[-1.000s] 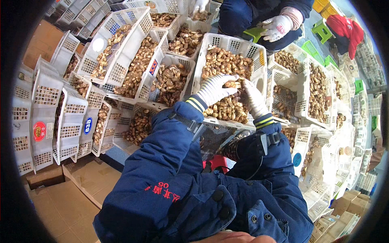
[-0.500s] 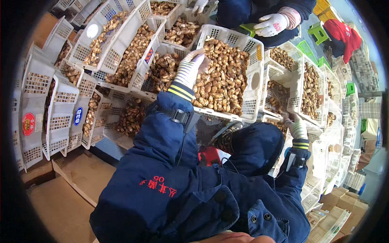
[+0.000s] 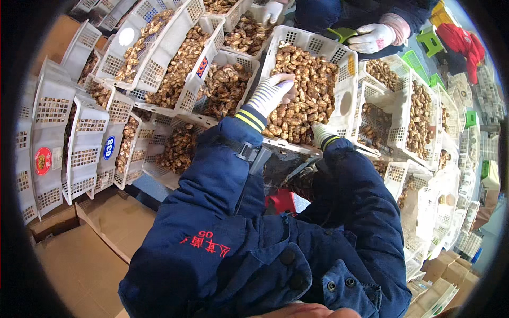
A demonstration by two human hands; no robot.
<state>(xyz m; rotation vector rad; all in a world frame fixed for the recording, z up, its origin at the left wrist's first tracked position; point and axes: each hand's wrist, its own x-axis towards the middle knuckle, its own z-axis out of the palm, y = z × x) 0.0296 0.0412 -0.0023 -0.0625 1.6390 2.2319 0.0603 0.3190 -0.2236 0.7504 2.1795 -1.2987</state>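
Observation:
A white perforated plastic crate [image 3: 347, 98] full of small brown mushrooms [image 3: 302, 114] stands in front of me. My left hand [image 3: 274, 93], in a striped, pale work glove, lies over the left part of the pile, its fingers loosely bent and apart. No mushroom shows plainly in its grasp. At the crate's near edge, my right hand [image 3: 322, 135], also gloved, reaches to the mushrooms. Its fingers are mostly hidden from view, so what they hold cannot be made out.
Another crate of mushrooms [image 3: 225, 87] stands left, and a partly filled crate [image 3: 374, 127] right. Stacked crates [image 3: 85, 138] line the left side, above cardboard boxes [image 3: 114, 222]. Across from me, a co-worker's gloved hand [image 3: 374, 38] is near a green stool [image 3: 344, 34].
My right hand has come from the crates at the right to the near edge of the mushroom pile. The left hand has moved a little right over the pile. The view has shifted slightly.

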